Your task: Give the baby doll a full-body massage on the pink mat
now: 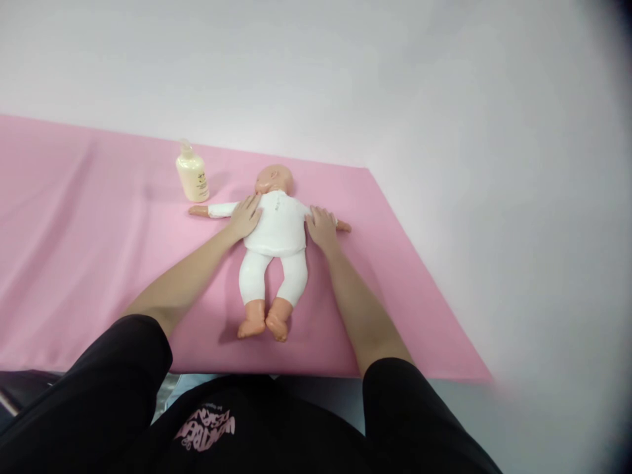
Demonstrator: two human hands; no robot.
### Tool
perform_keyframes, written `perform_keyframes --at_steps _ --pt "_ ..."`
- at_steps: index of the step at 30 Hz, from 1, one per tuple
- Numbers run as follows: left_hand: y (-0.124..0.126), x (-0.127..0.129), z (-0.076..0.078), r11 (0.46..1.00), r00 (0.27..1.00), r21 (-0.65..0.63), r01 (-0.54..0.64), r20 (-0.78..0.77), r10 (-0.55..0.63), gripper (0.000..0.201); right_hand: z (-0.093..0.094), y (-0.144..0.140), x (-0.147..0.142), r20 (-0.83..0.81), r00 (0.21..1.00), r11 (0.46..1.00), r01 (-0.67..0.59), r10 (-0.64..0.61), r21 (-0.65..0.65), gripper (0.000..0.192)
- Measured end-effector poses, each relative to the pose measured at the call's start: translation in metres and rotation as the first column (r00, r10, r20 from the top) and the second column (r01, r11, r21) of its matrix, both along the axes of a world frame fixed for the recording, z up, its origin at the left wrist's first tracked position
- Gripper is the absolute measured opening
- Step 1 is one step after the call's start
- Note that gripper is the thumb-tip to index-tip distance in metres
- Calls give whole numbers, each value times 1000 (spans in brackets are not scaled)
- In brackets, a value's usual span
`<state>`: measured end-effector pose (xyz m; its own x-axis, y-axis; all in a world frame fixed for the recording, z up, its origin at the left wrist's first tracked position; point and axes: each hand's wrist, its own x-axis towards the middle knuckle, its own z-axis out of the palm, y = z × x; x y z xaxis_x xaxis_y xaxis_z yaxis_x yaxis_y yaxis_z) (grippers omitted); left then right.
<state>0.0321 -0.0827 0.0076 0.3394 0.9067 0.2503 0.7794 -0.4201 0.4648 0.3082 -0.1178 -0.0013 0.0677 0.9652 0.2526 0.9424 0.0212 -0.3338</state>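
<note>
A baby doll (275, 227) with a white cloth body and bare plastic head, hands and feet lies on the pink surface. Its head points away from me, turned to the left, and its arms stretch out to both sides. My left hand (245, 217) rests flat on the doll's left-side shoulder and upper arm, fingers extended. On the other side, my right hand (320, 227) lies over the right-side upper arm, its fingers also stretched out. Neither hand grasps anything.
A pale yellow pump bottle (193, 176) stands beyond the doll's left-side hand. The pink mat (405, 296) ends in a slanting edge on the right and a straight edge near my body. Behind it is a plain white wall or surface (316, 79).
</note>
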Motion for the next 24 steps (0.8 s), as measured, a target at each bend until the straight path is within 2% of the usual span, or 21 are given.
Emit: perform_keyframes --at_steps 5,9,11,13,15,18,21,24 --pt "-3 -14 6 976 972 91 -198 -110 208 60 -4 1 9 2 999 999 40 -40 35 58" --pt "-6 -16 12 968 957 90 -234 -157 245 56 -4 1 0 -25 998 998 53 -53 23 59" --pt "-7 -13 13 981 971 59 -184 -142 190 56 -1 0 -11 -85 996 1000 10 -12 -24 61" --pt "-6 -8 13 996 990 24 -88 -111 90 59 4 -1 -25 -170 982 991 -99 82 -94 64" --pt "-7 -2 12 1000 996 7 14 -85 -13 65 11 -4 -39 -225 956 963 -223 186 -150 69" --pt "-9 8 12 992 987 12 129 -99 -127 71 22 -11 -55 -219 924 922 -352 314 -163 72" --pt "-15 15 15 982 970 13 188 -156 -184 69 32 -18 -63 -171 912 897 -402 373 -185 74" --pt "-23 19 20 985 962 -3 175 -214 -172 68 41 -23 -69 -117 915 880 -403 386 -252 76"
